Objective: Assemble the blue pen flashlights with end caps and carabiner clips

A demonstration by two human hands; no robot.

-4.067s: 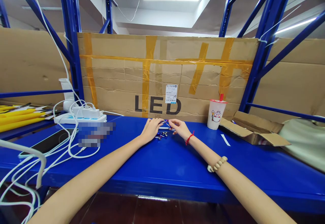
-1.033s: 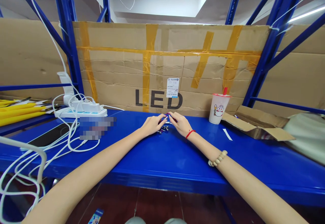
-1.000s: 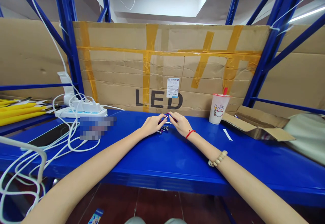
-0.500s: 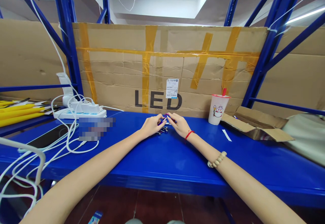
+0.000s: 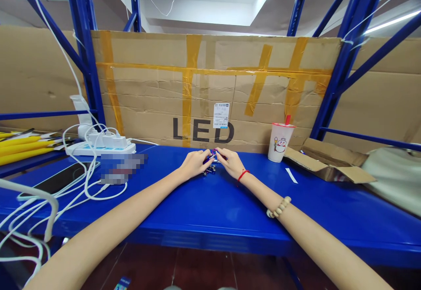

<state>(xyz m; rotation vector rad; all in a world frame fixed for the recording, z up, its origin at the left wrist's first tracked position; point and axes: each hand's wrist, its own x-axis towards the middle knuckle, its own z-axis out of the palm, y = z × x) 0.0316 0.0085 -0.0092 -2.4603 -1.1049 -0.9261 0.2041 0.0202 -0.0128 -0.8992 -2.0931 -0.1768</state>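
Over the far middle of the blue shelf top [image 5: 217, 206], my left hand [image 5: 196, 163] and my right hand [image 5: 231, 162] meet nearly fingertip to fingertip. Both are closed in a pinch around a small blue and purple item [image 5: 213, 152], too small to name. Several small metal pieces [image 5: 209, 170] lie on the shelf just below the fingers, partly hidden by my left hand. A red string and a beaded bracelet are on my right arm.
A paper cup [image 5: 280, 143] and an open cardboard box [image 5: 324, 162] stand at the right, near a white strip [image 5: 291, 175]. Left are a power strip [image 5: 108, 146], tangled white cables and a phone [image 5: 62, 178]. A large carton [image 5: 148, 92] closes off the back.
The view has shifted slightly, moving the scene a little to the left. My fingers have shifted slightly around the small item; both hands stay together.
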